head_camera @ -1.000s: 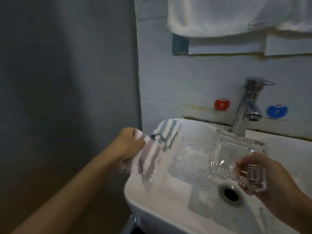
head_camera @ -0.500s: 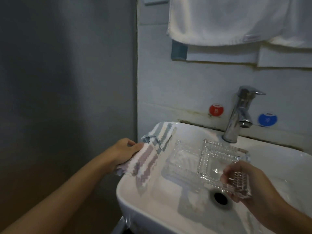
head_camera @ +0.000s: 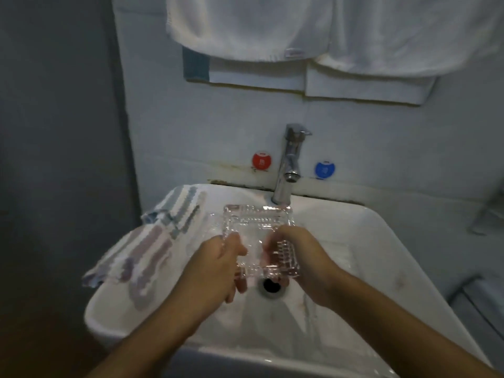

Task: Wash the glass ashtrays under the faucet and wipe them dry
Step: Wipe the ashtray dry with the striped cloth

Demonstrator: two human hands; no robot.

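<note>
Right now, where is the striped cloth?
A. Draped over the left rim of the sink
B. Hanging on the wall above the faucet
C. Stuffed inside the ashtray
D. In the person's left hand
A: the striped cloth lies over the left rim of the sink, while the left hand and right hand both grip the glass ashtray.

The square clear glass ashtray [head_camera: 257,230] is cut glass, ribbed and knobbed, glinting. The white basin [head_camera: 381,257] looks like glazed ceramic, smooth and glossy. The chrome metal faucet [head_camera: 290,162] is polished and mirror-bright. The striped cloth [head_camera: 152,246] on the basin's rim is soft, matt, apparently woven. The white towels [head_camera: 272,25] above have a nubby terry pile. The wall tiles [head_camera: 191,137] seem smooth, faintly shiny.
</note>
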